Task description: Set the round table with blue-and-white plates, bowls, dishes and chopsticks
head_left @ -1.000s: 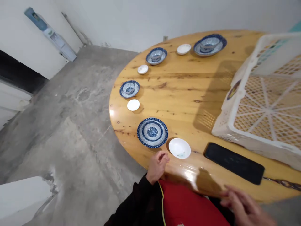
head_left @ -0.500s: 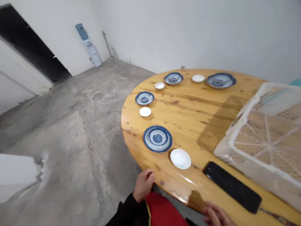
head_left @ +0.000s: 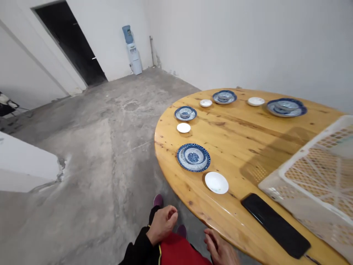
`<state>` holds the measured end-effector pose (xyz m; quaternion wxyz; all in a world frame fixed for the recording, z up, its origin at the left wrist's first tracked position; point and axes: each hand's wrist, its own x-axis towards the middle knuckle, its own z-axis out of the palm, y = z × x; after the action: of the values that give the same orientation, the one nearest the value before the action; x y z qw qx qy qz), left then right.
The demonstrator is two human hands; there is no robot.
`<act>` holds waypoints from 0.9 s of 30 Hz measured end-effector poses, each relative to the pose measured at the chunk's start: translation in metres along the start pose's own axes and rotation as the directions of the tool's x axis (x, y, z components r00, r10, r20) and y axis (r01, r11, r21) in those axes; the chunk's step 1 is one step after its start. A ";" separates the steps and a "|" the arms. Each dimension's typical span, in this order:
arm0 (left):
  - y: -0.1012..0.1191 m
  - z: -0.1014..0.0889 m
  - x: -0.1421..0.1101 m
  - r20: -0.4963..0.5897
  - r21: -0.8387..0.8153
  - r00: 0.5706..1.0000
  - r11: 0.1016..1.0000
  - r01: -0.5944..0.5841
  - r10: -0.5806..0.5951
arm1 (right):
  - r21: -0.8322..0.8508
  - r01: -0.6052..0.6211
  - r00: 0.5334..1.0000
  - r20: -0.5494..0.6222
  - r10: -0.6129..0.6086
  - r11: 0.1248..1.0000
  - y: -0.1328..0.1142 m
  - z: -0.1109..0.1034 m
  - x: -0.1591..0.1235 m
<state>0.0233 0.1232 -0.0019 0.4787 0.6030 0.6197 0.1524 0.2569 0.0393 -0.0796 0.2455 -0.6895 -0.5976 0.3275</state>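
Note:
My left hand (head_left: 162,223) hangs below the edge of the round wooden table (head_left: 242,140), its fingers curled into a loose fist with nothing in them. Beside it my right hand (head_left: 219,248) sits just under the table's near edge, fingers loosely apart and empty. Closest on the table are a blue patterned plate (head_left: 193,157) and a small white dish (head_left: 216,182). A black phone (head_left: 275,225) lies flat to the right of the dish.
A white plastic crate (head_left: 317,184) stands on the table's right side. Further place settings of blue plates with bowls (head_left: 185,113) (head_left: 224,97) (head_left: 286,107) and white dishes (head_left: 183,127) ring the far edge. A water dispenser (head_left: 131,51) and a dark doorway (head_left: 68,44) stand beyond the concrete floor.
Both hands have dropped from the table's edge to below it and drawn closer together. The view has lifted and backed away, showing more floor, the doorway and my shoes.

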 end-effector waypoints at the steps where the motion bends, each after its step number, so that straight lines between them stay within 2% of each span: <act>1: -0.001 -0.004 0.001 -0.019 -0.013 1.000 1.000 -0.005 0.004 | 0.015 0.046 0.998 0.047 -0.047 0.999 0.001 -0.001 0.008; 3: -0.004 -0.012 0.004 -0.047 -0.036 0.999 0.999 -0.015 0.013 | 0.029 0.128 0.986 0.103 -0.130 0.991 0.001 -0.003 0.025; 6: -0.016 -0.031 0.011 -0.070 -0.056 0.997 0.998 -0.035 0.031 | -0.020 0.180 0.978 0.108 -0.177 0.984 -0.009 0.002 0.053; 10: -0.044 -0.075 0.028 -0.140 -0.081 0.990 0.996 -0.034 0.023 | -0.082 0.185 0.974 0.147 -0.172 0.979 -0.052 0.032 0.090; 13: -0.071 -0.123 0.040 -0.187 -0.129 0.982 0.991 -0.027 0.002 | -0.102 0.191 0.962 0.217 -0.165 0.976 -0.101 0.068 0.118; 17: -0.104 -0.196 0.048 -0.274 -0.188 0.961 0.982 -0.024 -0.029 | -0.139 0.223 0.925 0.343 -0.164 0.965 -0.169 0.121 0.152; 20: -0.120 -0.250 0.049 -0.318 -0.199 0.948 0.979 -0.035 -0.031 | -0.171 0.260 0.890 0.423 -0.167 0.950 -0.210 0.153 0.173; 23: -0.119 -0.300 0.053 -0.336 -0.173 0.941 0.979 -0.110 0.046 | -0.162 0.274 0.867 0.468 -0.171 0.948 -0.239 0.171 0.191; 27: -0.086 -0.363 0.070 -0.337 -0.117 0.901 0.937 -0.328 0.273 | -0.176 0.248 0.868 0.477 -0.138 0.953 -0.258 0.182 0.217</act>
<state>-0.2979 0.3074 0.0833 0.3942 0.6162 0.5718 0.3716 -0.0343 0.2857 -0.0461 0.0468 -0.5527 -0.7387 0.3828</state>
